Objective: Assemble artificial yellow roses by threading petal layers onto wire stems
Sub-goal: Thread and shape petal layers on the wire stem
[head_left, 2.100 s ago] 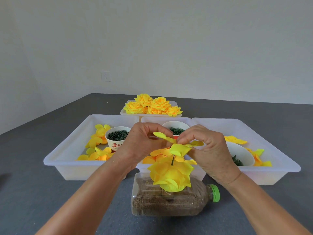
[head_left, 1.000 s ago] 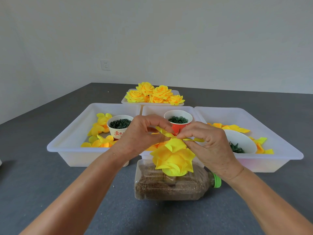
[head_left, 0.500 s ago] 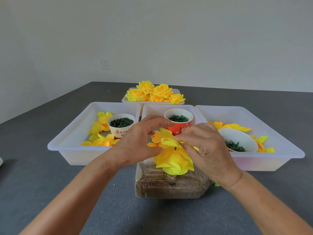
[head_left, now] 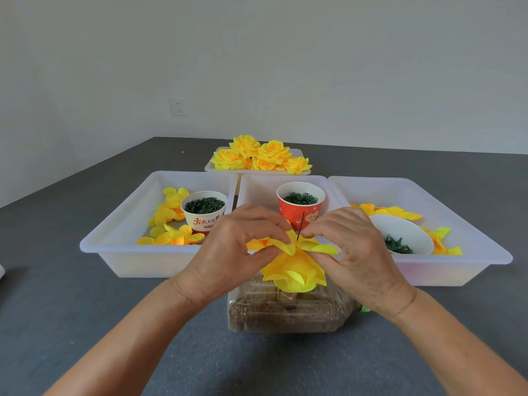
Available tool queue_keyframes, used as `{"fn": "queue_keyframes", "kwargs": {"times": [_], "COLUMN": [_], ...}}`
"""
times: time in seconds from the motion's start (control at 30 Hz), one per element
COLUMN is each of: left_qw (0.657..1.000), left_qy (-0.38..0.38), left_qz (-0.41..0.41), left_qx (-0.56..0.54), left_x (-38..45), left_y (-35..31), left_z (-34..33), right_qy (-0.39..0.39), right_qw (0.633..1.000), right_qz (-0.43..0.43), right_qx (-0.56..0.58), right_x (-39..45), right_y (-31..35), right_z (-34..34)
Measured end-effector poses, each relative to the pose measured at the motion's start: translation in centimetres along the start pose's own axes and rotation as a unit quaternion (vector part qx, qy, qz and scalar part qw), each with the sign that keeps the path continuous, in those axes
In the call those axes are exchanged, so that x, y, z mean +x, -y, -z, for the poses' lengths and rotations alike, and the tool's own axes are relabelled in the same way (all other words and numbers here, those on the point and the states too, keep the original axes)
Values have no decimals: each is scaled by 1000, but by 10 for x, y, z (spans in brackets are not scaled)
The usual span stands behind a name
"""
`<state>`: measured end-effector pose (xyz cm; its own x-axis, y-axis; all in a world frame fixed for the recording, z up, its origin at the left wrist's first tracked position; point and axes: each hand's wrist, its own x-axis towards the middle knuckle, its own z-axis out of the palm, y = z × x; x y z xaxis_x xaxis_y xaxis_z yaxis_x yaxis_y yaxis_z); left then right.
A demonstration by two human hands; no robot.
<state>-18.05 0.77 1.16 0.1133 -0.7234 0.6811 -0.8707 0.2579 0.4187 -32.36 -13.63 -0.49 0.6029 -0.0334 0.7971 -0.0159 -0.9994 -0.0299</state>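
Grey tabletop; petal layer (head_left: 297, 247) between both grips.

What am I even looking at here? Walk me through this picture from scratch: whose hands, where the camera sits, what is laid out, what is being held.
There is no machine here. A person wears a camera on the head, looking forward and down, so you see their own two bare arms.

The left hand and the right hand each pinch a side of a yellow petal layer. A thin dark wire stem pokes up through its middle. Below it sits the part-built rose, above a clear plastic bottle lying on its side with brown filling.

On the grey surface behind stand three white trays. The left tray holds loose yellow petals and a white cup of small green parts. The middle one holds a red cup of green rings. The right tray holds petals and a white bowl. Further back lie finished roses.
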Motion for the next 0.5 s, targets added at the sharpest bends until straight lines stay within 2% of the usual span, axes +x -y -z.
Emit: {"fn": "queue_keyframes", "kwargs": {"times": [0.5], "left_qw": [995], "left_qy": [25], "left_qz": [-62], "left_qx": [71], "left_x": [-4], "left_y": [10], "left_z": [-6], "right_qy": [35], "right_qw": [999], "right_qz": [7], "right_qx": [32], "right_x": [-11], "right_y": [-11], "right_z": [1]}}
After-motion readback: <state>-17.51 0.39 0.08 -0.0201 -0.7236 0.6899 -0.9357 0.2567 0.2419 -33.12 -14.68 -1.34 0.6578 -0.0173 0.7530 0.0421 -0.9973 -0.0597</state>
